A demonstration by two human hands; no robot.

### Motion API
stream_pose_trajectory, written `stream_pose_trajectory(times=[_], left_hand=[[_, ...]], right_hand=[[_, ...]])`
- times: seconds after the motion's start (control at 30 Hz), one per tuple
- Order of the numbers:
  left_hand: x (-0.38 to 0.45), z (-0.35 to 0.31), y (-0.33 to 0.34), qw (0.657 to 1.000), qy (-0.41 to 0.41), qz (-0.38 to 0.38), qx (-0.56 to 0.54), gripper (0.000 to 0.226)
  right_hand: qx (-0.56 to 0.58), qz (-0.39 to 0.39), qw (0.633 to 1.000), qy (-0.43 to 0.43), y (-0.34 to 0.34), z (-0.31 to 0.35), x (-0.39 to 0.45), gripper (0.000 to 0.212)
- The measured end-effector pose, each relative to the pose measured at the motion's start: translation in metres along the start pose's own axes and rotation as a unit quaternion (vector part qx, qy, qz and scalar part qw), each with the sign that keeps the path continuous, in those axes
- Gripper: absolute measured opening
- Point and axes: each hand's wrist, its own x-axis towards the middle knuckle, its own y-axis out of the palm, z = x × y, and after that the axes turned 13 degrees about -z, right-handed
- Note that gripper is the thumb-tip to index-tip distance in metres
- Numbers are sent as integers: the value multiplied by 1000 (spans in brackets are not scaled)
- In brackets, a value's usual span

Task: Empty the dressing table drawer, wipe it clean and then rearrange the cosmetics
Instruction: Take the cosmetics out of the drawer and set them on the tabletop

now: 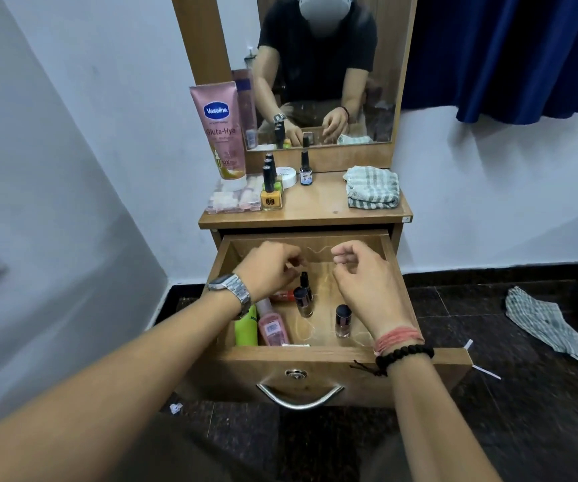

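Observation:
The wooden drawer [315,356] of the dressing table is pulled open. Inside lie a green tube [246,328], a pink bottle [273,327] and a red item [282,295] at the left. Three dark-capped nail polish bottles stand upright [304,281] [304,304] [343,320]. My left hand [273,269] hovers over the drawer's left side, its fingers curled beside the rear bottle's cap, holding nothing I can see. My right hand [360,280] hangs over the right side with loosely curled, empty fingers.
On the tabletop [318,203] stand a pink Vaseline tube [221,130], a patterned box [233,198], a yellow nail polish [271,196], more dark-capped bottles, a white jar [287,175] and a folded checked cloth [372,187]. Another cloth [548,325] lies on the dark floor.

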Motion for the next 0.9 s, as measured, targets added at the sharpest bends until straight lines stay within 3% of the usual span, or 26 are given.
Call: stream_pose_trajectory(times=[0.43,0.9], left_hand=[[9,-14,2,993,70,49,83,38],[9,-18,0,994,65,41,72,17]], right_hand=[[1,5,1000,4,1,-3,2,22],[2,5,1000,4,3,-4,1,23]])
